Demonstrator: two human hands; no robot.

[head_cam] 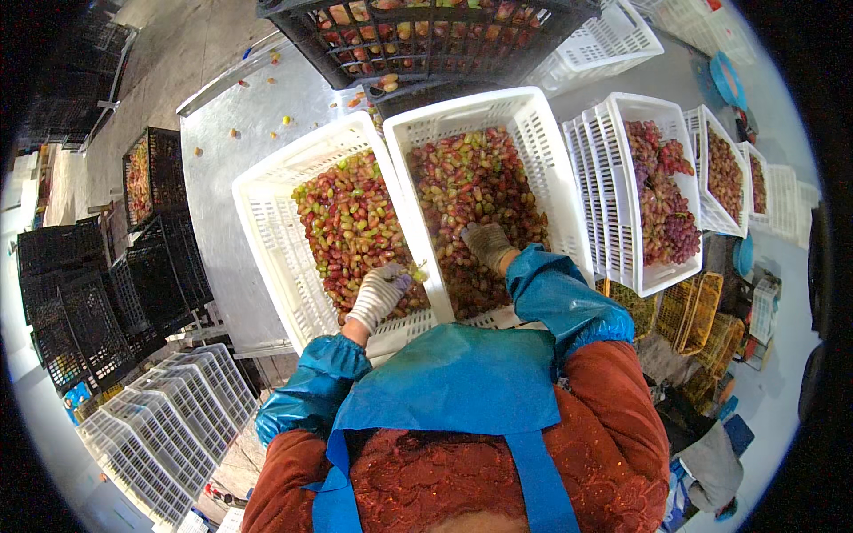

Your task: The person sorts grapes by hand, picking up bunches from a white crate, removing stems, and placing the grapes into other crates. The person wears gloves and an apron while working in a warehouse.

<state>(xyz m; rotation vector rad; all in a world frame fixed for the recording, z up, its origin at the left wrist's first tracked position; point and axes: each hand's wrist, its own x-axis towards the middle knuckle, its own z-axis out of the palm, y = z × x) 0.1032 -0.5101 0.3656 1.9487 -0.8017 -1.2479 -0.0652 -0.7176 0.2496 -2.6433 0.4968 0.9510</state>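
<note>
Two white plastic crates stand side by side before me, the left crate (266,220) and the right crate (553,166), both holding loose red and green grapes. My left hand (383,290), in a striped glove, is over the near part of the left crate, its fingers closed on a small greenish grape piece (419,274) near the shared walls. Inside the right crate, my right hand (490,245), in a grey-brown glove, rests on the grapes (473,180). Its fingertips are partly hidden among them, so whether it grips any cannot be told.
Beyond them a black crate (433,40) of grapes stands on the metal table (220,200), with scattered grapes nearby. Stacked white crates (606,193) with grape bunches stand at right. Black crates (86,293) and white crates (173,426) are stacked at left.
</note>
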